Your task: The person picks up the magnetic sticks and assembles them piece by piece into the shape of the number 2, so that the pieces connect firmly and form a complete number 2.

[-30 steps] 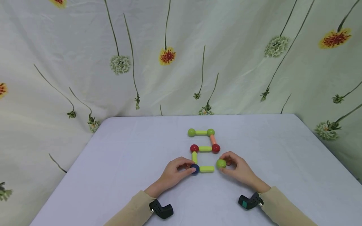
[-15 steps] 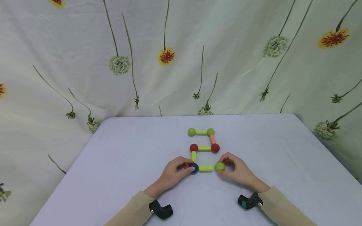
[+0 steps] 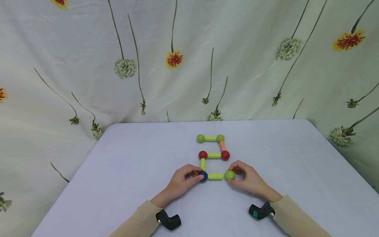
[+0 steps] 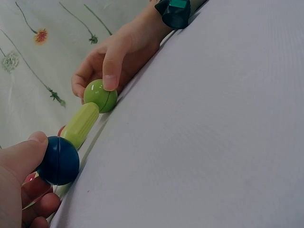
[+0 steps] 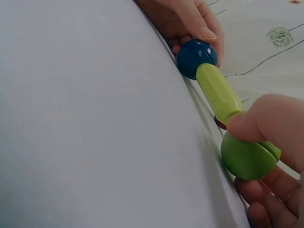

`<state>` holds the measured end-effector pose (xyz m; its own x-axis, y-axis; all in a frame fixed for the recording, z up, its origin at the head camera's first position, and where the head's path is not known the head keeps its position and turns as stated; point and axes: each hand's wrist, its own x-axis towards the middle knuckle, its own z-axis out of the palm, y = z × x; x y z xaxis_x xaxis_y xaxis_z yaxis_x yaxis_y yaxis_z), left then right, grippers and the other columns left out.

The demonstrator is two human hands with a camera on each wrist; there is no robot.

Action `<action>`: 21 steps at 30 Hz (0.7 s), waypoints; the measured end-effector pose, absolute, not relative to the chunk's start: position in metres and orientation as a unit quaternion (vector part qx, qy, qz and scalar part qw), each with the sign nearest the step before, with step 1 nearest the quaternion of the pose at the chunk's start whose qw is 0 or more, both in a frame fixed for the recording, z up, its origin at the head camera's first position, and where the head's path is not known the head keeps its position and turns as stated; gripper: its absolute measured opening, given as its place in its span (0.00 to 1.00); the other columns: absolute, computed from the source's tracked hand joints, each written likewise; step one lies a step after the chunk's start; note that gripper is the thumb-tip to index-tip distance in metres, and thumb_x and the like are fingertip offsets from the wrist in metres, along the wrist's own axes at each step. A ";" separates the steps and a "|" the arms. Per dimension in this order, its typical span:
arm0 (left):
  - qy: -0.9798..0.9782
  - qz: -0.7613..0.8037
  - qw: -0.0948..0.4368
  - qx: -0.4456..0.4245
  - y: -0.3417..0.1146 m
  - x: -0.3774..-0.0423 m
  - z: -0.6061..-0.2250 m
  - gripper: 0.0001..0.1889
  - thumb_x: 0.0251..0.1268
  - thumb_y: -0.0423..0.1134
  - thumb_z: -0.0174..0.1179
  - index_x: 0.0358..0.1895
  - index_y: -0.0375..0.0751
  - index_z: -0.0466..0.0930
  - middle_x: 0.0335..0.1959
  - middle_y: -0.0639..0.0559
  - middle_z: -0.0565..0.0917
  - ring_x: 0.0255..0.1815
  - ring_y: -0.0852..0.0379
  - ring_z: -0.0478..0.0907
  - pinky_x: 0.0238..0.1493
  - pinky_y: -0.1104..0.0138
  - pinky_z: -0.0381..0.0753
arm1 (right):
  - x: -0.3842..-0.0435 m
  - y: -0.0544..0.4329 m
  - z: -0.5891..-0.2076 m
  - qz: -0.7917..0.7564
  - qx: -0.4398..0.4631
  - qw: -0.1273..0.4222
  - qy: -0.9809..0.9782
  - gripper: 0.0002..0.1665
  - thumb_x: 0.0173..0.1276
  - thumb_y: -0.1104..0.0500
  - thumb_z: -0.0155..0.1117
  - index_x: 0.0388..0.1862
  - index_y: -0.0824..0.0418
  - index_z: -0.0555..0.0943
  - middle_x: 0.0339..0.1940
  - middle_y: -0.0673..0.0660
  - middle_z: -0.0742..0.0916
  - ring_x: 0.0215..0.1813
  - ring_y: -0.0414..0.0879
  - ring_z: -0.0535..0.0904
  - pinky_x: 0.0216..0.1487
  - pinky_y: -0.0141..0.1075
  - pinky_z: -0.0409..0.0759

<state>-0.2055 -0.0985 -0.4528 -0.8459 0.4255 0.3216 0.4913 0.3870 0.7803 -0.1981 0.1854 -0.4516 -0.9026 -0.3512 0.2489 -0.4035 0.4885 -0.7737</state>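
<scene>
My left hand pinches a dark blue ball at the near left corner of a flat figure of balls and rods. From that ball a yellow-green rod points right, and a second yellow-green rod runs away from me to a red ball. Between thumb and fingers, my right hand holds a light green ball right at the free end of the first rod. Both wrist views show this ball in line with the rod and the blue ball.
Farther back, a yellow-green rod joins the red ball to another red ball. An orange rod leads on to a green ball, a rod and another green ball. A flowered cloth hangs behind the white table.
My right hand has brought the light green ball slightly toward me, level with the near rod's end. The left hand keeps its grip on the blue ball, almost unmoved.
</scene>
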 end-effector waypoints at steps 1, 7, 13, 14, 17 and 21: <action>-0.832 -0.481 0.034 -0.276 -0.099 -0.206 -0.453 0.13 0.61 0.46 0.63 0.48 0.48 0.82 0.36 0.64 0.79 0.38 0.61 0.73 0.40 0.68 0.74 | -0.198 0.186 -0.452 0.456 0.220 0.029 -0.862 0.19 0.53 0.60 0.73 0.42 0.53 0.76 0.37 0.45 0.80 0.41 0.41 0.74 0.45 0.34 0.74; -0.829 -0.484 0.034 -0.277 -0.098 -0.206 -0.453 0.13 0.61 0.46 0.63 0.48 0.49 0.82 0.37 0.63 0.79 0.38 0.61 0.74 0.40 0.68 0.74 | -0.198 0.185 -0.451 0.451 0.219 0.031 -0.865 0.19 0.53 0.60 0.73 0.42 0.53 0.76 0.37 0.44 0.80 0.41 0.40 0.74 0.45 0.33 0.74; -0.830 -0.482 0.037 -0.278 -0.098 -0.206 -0.453 0.13 0.61 0.46 0.63 0.47 0.49 0.82 0.37 0.63 0.80 0.38 0.62 0.74 0.40 0.68 0.74 | -0.198 0.185 -0.450 0.450 0.219 0.030 -0.865 0.19 0.54 0.60 0.72 0.43 0.53 0.76 0.38 0.44 0.80 0.41 0.40 0.75 0.46 0.33 0.74; -0.830 -0.482 0.038 -0.278 -0.098 -0.206 -0.453 0.13 0.61 0.46 0.63 0.47 0.49 0.82 0.37 0.63 0.80 0.38 0.62 0.74 0.40 0.68 0.74 | -0.198 0.185 -0.450 0.451 0.219 0.029 -0.865 0.18 0.54 0.59 0.72 0.43 0.53 0.76 0.38 0.44 0.80 0.42 0.40 0.75 0.46 0.33 0.74; -0.830 -0.481 0.040 -0.279 -0.098 -0.205 -0.453 0.13 0.61 0.45 0.63 0.47 0.48 0.82 0.37 0.63 0.80 0.37 0.62 0.74 0.40 0.68 0.74 | -0.198 0.184 -0.450 0.453 0.217 0.025 -0.864 0.18 0.55 0.59 0.72 0.43 0.53 0.77 0.38 0.44 0.80 0.42 0.41 0.74 0.46 0.34 0.74; -0.830 -0.479 0.042 -0.281 -0.098 -0.205 -0.452 0.13 0.61 0.45 0.63 0.47 0.48 0.82 0.36 0.63 0.80 0.37 0.62 0.74 0.39 0.68 0.74 | -0.197 0.184 -0.450 0.454 0.220 0.024 -0.863 0.18 0.55 0.56 0.72 0.44 0.53 0.77 0.39 0.44 0.80 0.43 0.40 0.74 0.47 0.34 0.74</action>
